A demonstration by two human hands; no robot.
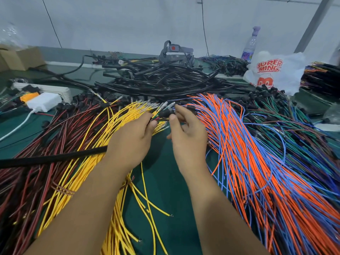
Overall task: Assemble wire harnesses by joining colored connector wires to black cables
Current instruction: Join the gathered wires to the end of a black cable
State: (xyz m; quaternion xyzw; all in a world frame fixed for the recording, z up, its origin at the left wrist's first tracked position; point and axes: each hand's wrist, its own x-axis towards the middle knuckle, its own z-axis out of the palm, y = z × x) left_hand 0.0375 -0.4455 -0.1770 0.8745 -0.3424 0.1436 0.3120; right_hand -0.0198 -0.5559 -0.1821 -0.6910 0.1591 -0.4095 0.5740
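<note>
Careful: our left hand (135, 134) and right hand (185, 129) fingers pinch a small black connector (164, 113); yellow wires (117, 124) at 9 o'clock may snag.

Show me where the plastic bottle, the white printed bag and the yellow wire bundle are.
plastic bottle (250, 45): head view, on its clear body.
white printed bag (276, 70): head view, on its front.
yellow wire bundle (103, 129): head view, on its wires.

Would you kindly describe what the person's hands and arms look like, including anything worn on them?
Both arms are bare to the frame's lower edge, with no sleeves showing. The left hand and right hand wear no gloves, and no rings, watch or wristbands are visible.
</note>
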